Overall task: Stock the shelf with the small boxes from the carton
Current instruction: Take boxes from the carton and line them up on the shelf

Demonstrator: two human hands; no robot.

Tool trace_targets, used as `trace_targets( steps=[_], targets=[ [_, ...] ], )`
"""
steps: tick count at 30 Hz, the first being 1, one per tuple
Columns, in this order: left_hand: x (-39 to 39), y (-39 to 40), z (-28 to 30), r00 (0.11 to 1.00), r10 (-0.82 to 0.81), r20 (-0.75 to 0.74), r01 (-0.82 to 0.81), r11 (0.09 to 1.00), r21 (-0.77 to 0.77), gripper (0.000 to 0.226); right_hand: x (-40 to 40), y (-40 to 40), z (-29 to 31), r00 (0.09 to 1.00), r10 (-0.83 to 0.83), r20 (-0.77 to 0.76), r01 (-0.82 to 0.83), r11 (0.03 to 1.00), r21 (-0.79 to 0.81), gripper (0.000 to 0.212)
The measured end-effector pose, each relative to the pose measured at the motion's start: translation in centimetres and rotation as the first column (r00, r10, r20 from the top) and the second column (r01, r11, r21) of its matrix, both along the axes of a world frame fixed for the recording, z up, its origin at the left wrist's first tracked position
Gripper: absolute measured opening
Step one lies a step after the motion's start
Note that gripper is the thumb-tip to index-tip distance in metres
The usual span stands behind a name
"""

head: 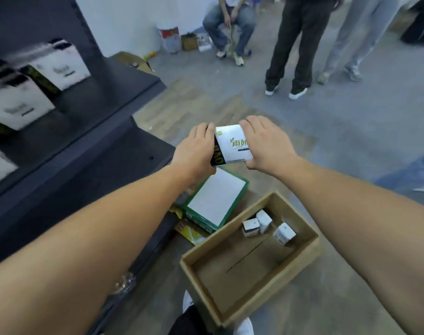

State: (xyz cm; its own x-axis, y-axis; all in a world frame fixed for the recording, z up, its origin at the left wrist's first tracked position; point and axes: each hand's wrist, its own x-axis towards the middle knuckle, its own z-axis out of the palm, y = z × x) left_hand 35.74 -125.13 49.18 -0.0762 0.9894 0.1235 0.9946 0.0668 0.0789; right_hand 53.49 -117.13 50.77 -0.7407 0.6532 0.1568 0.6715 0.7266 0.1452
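Note:
I hold one small white box (232, 145) with green lettering and a black side in both hands, in mid-air above the floor. My left hand (196, 149) grips its left end and my right hand (266, 143) its right end. Below, an open brown carton (300, 259) stands on the floor with three small white boxes (264, 222) in its far corner. The dark shelf (104, 97) rises at the left, and several matching white boxes (68, 65) stand on its upper level, blurred.
A flat green-edged package (215, 199) lies on the floor between the shelf base and the carton, with yellow wrappers beside it. Several people stand and one sits at the far side of the room (300, 44). My shoes show at the bottom edge.

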Motion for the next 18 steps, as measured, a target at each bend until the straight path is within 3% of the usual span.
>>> trace_targets(
  steps=[11,18],
  targets=[
    [-6.2,-11.3,13.8,0.945,0.307,-0.109,-0.289,0.944,0.158,0.105,-9.6,-5.5,12.8,0.924,0.372,-0.092,-0.355,0.921,0.161,0.096],
    [-11.5,-19.9,18.0,0.881,0.447,-0.156,-0.404,0.882,0.242,0.098,-17.1,-11.6,17.0,0.843,0.529,-0.100,-0.493,0.833,0.252,0.097]
  ],
)
